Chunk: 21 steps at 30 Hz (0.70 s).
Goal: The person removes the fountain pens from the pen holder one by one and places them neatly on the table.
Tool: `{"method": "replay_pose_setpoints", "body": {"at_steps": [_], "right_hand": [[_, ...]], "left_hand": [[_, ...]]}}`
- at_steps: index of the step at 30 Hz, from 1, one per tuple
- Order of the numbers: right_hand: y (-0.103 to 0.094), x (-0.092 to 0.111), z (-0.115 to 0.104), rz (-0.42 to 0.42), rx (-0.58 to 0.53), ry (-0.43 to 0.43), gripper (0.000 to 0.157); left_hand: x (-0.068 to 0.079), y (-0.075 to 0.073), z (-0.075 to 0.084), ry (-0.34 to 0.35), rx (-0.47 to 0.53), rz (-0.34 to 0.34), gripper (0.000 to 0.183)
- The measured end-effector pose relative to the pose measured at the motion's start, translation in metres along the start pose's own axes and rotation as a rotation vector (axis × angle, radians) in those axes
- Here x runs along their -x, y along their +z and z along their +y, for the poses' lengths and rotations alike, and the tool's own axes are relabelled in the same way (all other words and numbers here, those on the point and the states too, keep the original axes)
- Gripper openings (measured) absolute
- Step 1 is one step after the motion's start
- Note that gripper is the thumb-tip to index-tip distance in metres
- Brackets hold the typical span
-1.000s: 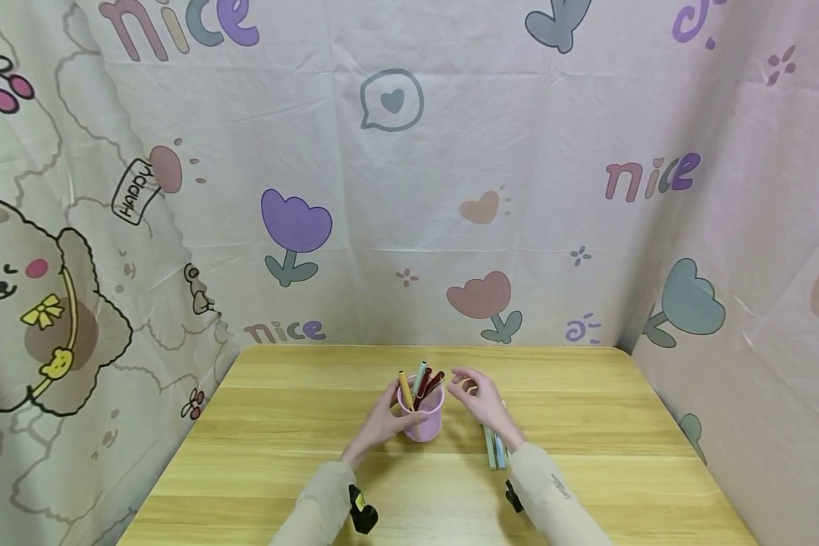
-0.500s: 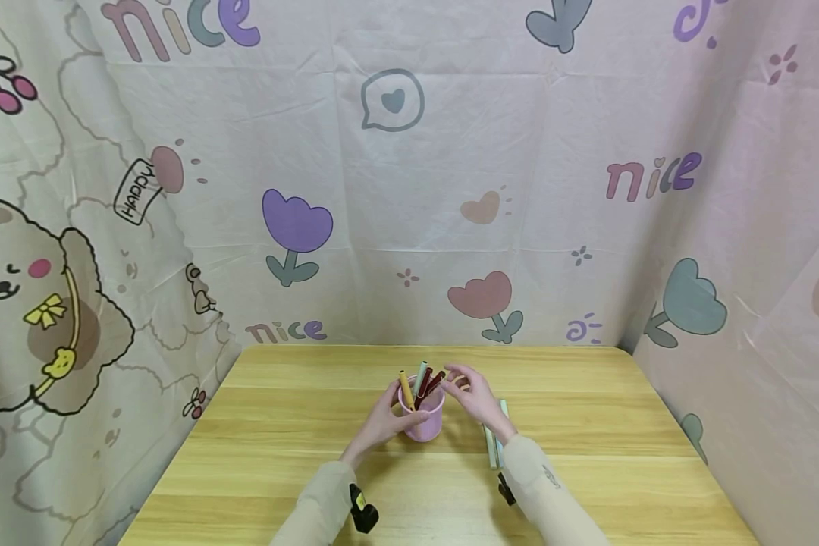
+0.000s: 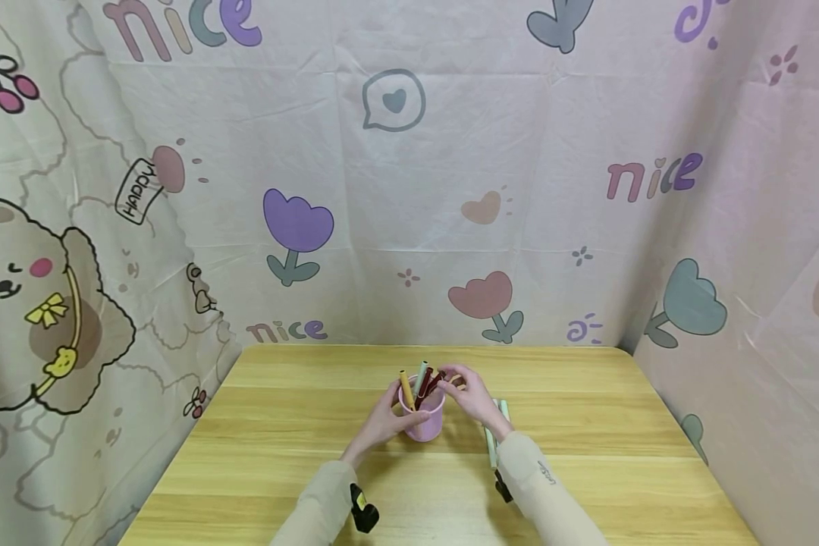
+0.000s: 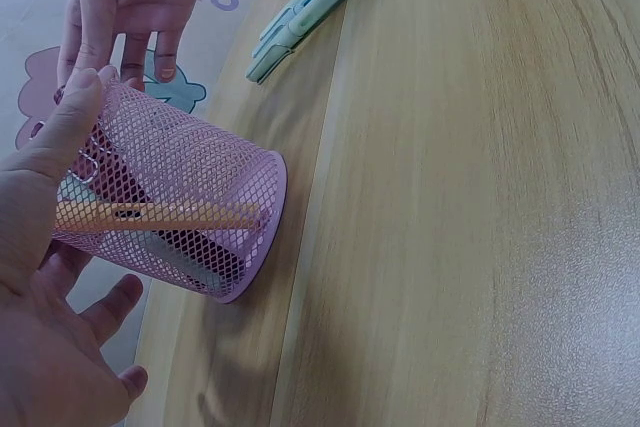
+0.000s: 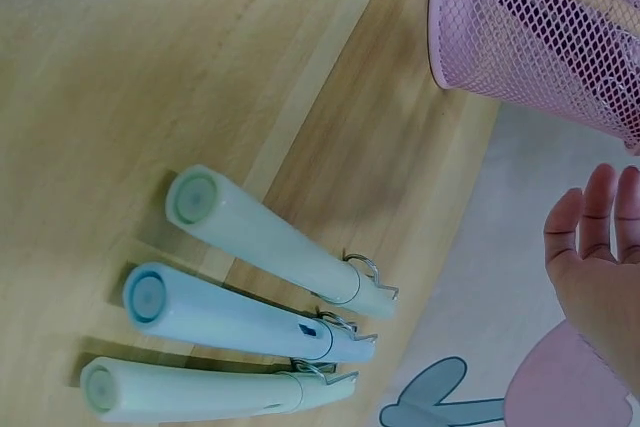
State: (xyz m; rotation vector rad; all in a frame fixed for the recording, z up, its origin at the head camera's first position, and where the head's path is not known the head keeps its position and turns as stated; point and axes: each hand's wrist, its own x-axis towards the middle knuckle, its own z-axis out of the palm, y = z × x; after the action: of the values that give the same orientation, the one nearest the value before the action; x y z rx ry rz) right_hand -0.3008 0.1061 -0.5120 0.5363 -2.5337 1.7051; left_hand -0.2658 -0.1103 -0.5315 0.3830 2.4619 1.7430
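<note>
A pink mesh pen holder [image 3: 425, 429] stands on the table, with my left hand [image 3: 380, 419] gripping it round the side, thumb across the front near the rim. Inside lean a yellow-orange pen [image 3: 406, 388], a pale green pen [image 3: 420, 374] and two dark red pens, partly overlapping. My right hand [image 3: 473, 397] is at the holder's right rim, its thumb and index finger pinching the top of the rightmost dark red pen [image 3: 435, 383]. In the left wrist view the right hand's other fingers [image 4: 166, 55] hang loosely beyond the rim.
Right of the holder, partly under my right forearm, lie a light green pen [image 5: 280, 249], a blue pen [image 5: 235, 319] and a pale green pen [image 5: 190, 392], side by side. A printed cloth [image 3: 396, 189] hangs behind the wooden table [image 3: 280, 394].
My right hand has moved left to the rightmost dark red pen, and its fingertips have closed on the pen's top. The left hand and the holder have stayed in place.
</note>
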Motion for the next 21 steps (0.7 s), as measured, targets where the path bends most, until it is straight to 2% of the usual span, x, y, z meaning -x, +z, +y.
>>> {"method": "replay_pose_setpoints", "body": {"at_steps": [11, 21], "right_hand": [[0.0013, 0.0015, -0.001, 0.002, 0.035, -0.002, 0.028], [0.0016, 0.0053, -0.0031, 0.042, 0.048, -0.031, 0.024]], "left_hand": [[0.0034, -0.0015, 0.0038, -0.007, -0.004, -0.002, 0.091], [0.0027, -0.001, 0.0025, 0.005, -0.018, 0.001, 0.093]]}}
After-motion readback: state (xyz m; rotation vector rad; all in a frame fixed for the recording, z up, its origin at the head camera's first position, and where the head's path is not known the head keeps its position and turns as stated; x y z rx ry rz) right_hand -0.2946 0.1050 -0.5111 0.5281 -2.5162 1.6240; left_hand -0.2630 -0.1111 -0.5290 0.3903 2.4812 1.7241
